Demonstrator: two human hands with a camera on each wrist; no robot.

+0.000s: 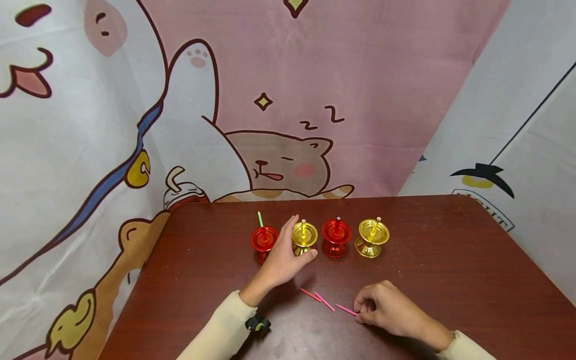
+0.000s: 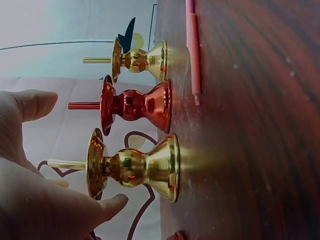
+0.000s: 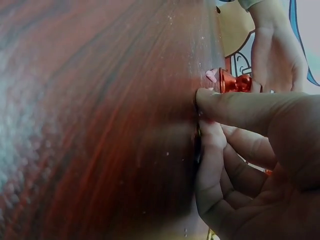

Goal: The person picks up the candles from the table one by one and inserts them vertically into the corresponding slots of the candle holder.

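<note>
A creased cloth (image 1: 382, 75) printed with cartoon animals hangs beyond both sets of fingers. Under them spreads the surface (image 1: 450, 260), reddish brown and streaked like wood grain, with a dull sheen and a rounded far corner.

The left hand (image 1: 281, 260) is held wide, thumb well apart from the fingers, around the near side of the first gold holder (image 1: 297, 241); whether skin meets metal I cannot tell. The right hand (image 1: 391, 307) is curled low at the surface, thumb and fingertips pinching one end of a pink stick (image 1: 346, 310) (its other end points toward the left hand).

Four glossy holders stand in a row, each a round dish on a pinched, flaring foot. A red holder (image 1: 258, 243) sits just left of the left fingers; a second red holder (image 1: 335, 248) and a second gold holder (image 1: 368, 248) stand to their right, beyond the right fingers. Each dish carries an upright tube, and the leftmost tube holds a thin green stick (image 1: 260, 219), slightly tilted.

Between the two hands, a red stick (image 1: 309, 294) and another pink stick (image 1: 325, 302) lie flat.
</note>
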